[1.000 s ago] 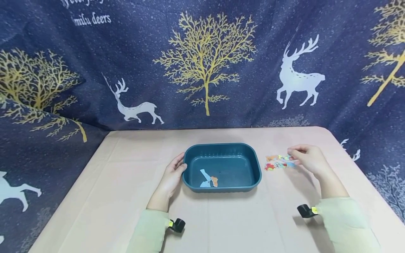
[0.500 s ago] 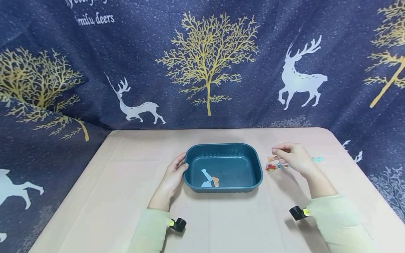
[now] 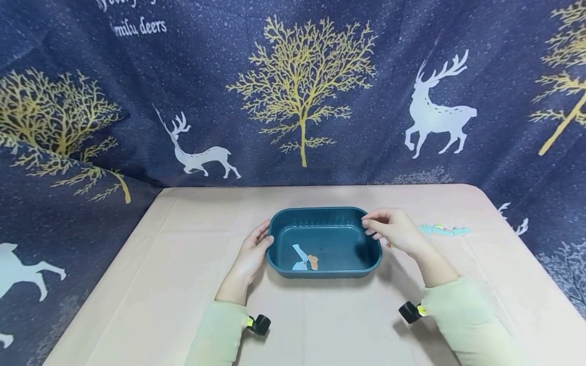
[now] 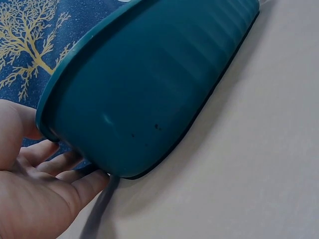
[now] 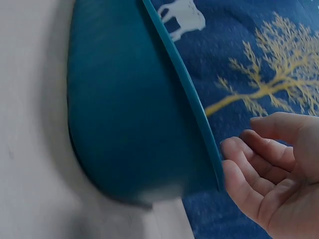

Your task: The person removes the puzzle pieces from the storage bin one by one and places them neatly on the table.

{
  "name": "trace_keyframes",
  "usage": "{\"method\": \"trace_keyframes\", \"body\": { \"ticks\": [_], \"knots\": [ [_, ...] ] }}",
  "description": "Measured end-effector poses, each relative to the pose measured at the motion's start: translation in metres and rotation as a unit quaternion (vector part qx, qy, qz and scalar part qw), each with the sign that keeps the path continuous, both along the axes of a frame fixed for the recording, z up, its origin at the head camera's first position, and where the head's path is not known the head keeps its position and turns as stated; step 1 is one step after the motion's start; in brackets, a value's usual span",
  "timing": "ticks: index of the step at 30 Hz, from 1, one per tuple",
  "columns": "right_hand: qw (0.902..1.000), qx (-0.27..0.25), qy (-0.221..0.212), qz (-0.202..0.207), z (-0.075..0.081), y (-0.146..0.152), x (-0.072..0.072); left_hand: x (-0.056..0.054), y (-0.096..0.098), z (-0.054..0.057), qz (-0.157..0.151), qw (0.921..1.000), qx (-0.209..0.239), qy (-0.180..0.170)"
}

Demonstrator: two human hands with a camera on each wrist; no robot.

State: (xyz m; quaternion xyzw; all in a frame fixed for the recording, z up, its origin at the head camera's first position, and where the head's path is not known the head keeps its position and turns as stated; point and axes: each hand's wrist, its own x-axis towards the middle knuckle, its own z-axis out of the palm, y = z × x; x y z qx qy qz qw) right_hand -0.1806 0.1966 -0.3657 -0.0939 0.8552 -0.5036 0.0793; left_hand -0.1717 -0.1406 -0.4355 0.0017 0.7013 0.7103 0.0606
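Note:
A dark teal plastic basin [image 3: 329, 274] sits on the table. My left hand [image 3: 251, 251] grips its left end, thumb at the rim and fingers along the outside wall, as the left wrist view also shows. At the basin's back right corner is my right hand [image 3: 396, 229], its fingers loosely bent. In the right wrist view that hand [image 5: 279, 172] has a gap between thumb and fingers, nothing visible in it, and a finger at or very near the rim. Inside the basin lie light blue paper-like scraps [image 3: 299, 256] and an orange scrap [image 3: 313, 262].
Light teal and yellow flat pieces [image 3: 444, 230] lie on the table right of the right hand. A small red piece [image 3: 389, 244] shows beneath that hand, mostly hidden. Behind the pale tabletop [image 3: 206, 213] hangs a blue cloth [image 3: 366, 173] with printed trees and deer.
My right hand has moved left, from over the flat pieces to the basin's right rim, uncovering the teal pieces. The left hand keeps its hold on the basin.

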Motion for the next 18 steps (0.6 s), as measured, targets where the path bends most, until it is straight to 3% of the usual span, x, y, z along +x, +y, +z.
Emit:
{"method": "trace_keyframes", "body": {
  "ticks": [12,18],
  "knots": [
    [0.9962,0.009,0.02,0.084,-0.017,-0.051,-0.005,-0.001,0.0,-0.001,-0.006,0.9999,0.007,0.005],
    [0.9928,0.049,0.031,0.105,-0.027,-0.075,-0.007,-0.001,-0.001,0.0,-0.001,1.0,-0.001,0.003]
  ]
}}
